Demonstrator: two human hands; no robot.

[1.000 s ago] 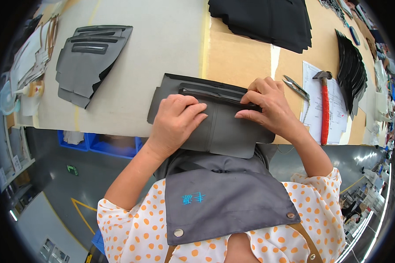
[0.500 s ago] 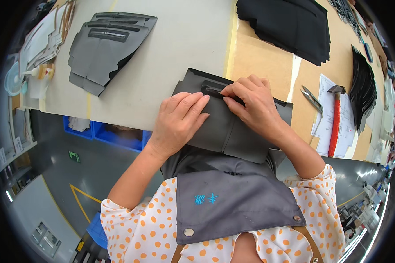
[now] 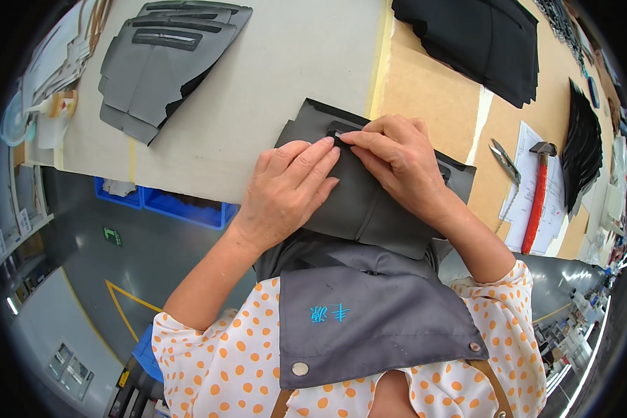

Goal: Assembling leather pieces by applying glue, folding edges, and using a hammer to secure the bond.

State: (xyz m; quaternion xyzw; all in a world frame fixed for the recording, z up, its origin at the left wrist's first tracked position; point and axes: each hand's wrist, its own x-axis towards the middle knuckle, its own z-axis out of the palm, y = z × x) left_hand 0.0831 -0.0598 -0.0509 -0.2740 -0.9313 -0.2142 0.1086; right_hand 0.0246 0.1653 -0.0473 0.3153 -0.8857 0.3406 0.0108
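Note:
A dark grey leather-like panel (image 3: 369, 219) lies at the table's near edge, in front of my apron. Near its far edge is a slot edged with a black strip (image 3: 332, 132). My left hand (image 3: 289, 187) rests on the panel, fingers stretched out, with the fingertips pressing beside the slot's left end. My right hand (image 3: 402, 164) pinches the strip's edge between thumb and forefinger, just right of the left fingertips. The fingers hide much of the slot, including the exact spot being pinched.
Grey slotted panels (image 3: 143, 76) lie at the far left, with a black stack (image 3: 477, 49) at the far right. Snips (image 3: 506, 161) and a red-handled hammer (image 3: 536, 198) rest on paper at right, beside fanned black pieces (image 3: 582, 146). Blue bins (image 3: 181, 209) sit under the table.
Both hands have come closer together at the slot's left end; the right thumb and forefinger have shifted left along the strip. The view has shifted slightly.

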